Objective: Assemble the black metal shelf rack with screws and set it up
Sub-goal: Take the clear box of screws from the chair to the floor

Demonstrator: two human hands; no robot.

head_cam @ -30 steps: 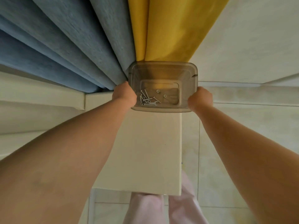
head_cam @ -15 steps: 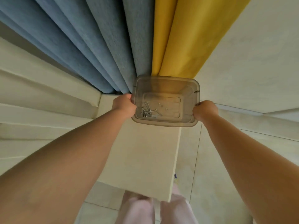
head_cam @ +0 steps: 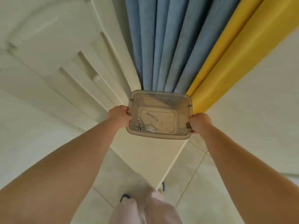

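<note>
One clear plastic box held up in front of the body by two hands, left hand gripping its left rim with curled fingers, right hand gripping its right rim the same way. Inside on the bottom, one small pile of metal screws toward the near left corner, exact number impossible to count, plus one long screw lying apart and one tiny nut beside it. Below the box one pale worktop, behind it several blue curtain folds and two yellow folds.
</note>
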